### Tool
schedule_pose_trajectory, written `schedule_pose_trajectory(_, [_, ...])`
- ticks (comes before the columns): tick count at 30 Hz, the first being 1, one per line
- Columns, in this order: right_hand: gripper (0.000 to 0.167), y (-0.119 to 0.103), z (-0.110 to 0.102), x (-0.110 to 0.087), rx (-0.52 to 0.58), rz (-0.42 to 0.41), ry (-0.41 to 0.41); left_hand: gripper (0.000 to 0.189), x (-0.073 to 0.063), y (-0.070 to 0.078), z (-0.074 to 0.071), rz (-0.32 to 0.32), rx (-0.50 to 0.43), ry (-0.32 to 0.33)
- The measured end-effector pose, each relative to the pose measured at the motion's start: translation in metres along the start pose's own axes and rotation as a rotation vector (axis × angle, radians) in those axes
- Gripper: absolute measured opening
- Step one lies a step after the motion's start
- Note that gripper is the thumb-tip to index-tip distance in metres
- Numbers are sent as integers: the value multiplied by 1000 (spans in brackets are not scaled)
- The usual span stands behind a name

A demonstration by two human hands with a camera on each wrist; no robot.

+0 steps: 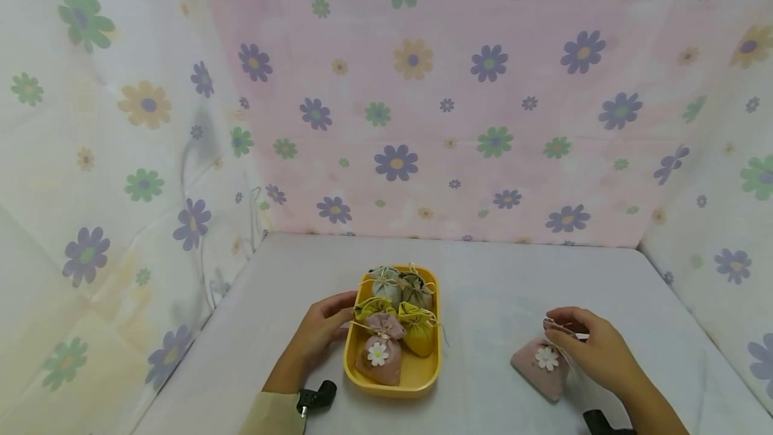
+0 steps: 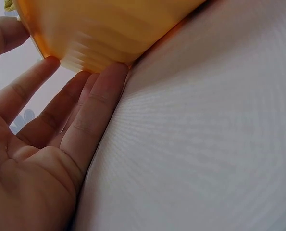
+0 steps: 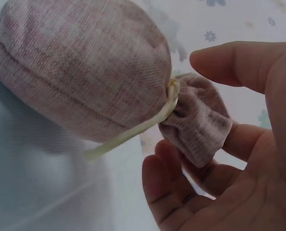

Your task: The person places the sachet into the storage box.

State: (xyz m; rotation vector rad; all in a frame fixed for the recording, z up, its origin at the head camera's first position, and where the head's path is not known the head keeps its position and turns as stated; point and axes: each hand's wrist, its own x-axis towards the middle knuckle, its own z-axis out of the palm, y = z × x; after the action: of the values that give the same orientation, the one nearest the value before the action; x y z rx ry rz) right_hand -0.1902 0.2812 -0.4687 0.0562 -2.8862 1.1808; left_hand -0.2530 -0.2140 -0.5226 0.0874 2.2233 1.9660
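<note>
My left hand (image 1: 323,331) rests beside the yellow tray (image 1: 392,391), its fairly straight fingertips touching the tray's side in the left wrist view. On the right, my right hand (image 1: 594,348) is at the gathered neck of a pink drawstring pouch (image 1: 546,384) with a white flower. In the right wrist view the fingers lie behind that neck (image 3: 200,130), while the thumb stands apart from the cloth. Inside the tray are a similar pink pouch (image 1: 380,361), yellow-green pouches (image 1: 418,337), a pale grey-green pouch (image 1: 386,287) and a darker olive pouch (image 1: 417,291).
A white cloth covers the table (image 1: 483,287). Flower-printed curtains (image 1: 447,133) stand at the back and both sides. Black devices (image 1: 317,396) are worn at both wrists. A gap of table lies between the tray and the right-hand pouch.
</note>
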Motion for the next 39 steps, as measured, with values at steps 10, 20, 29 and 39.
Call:
schedule_pose_trajectory(10, [41,7,4,4,74,51,-14,54,1,4,-6,-16,55,-83])
schedule_pose_trajectory(20, [35,-12,5,7,126,-11,-35,62,0,12,-11,-29,105,-158])
schedule_pose_trajectory(29, [23,-27,-5,18,21,-152,-42,54,3,16,-1,-18,56,-68])
schedule_pose_trajectory(39, [19,-43,-5,32,-49,-207,-13,53,13,20,10,-10,30,-53])
